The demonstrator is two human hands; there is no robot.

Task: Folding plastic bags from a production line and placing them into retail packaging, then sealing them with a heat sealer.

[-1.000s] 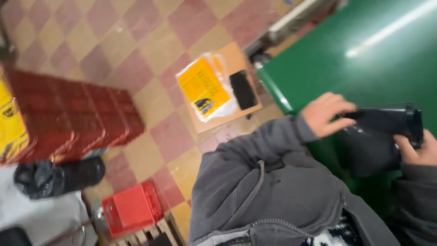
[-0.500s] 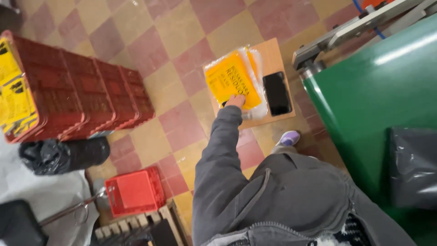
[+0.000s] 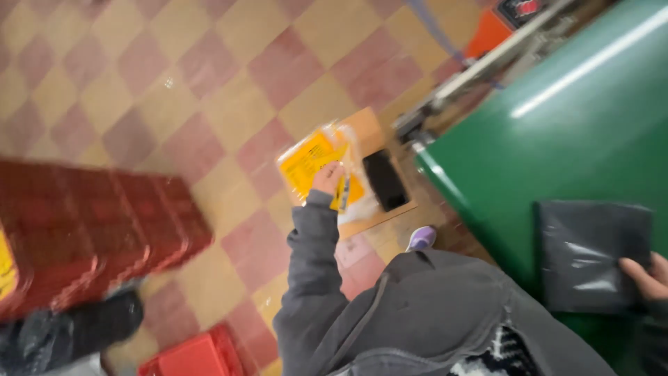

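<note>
The left hand (image 3: 327,178) is clamped on one small yellow packet (image 3: 343,193), its long axis hanging toward the floor, over a stack of yellow packets (image 3: 309,160) (count unclear) on a board (image 3: 369,221). Beside the stack lies one black phone (image 3: 385,179). The right hand (image 3: 643,277) grips one grey bag (image 3: 591,252) flat on the green table (image 3: 557,132).

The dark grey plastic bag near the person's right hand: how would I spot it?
Find the big green table on the right. The dark grey plastic bag lies flat on it, its corner under the right hand. It alone is grey and glossy; the packets by the left hand are yellow.
</note>
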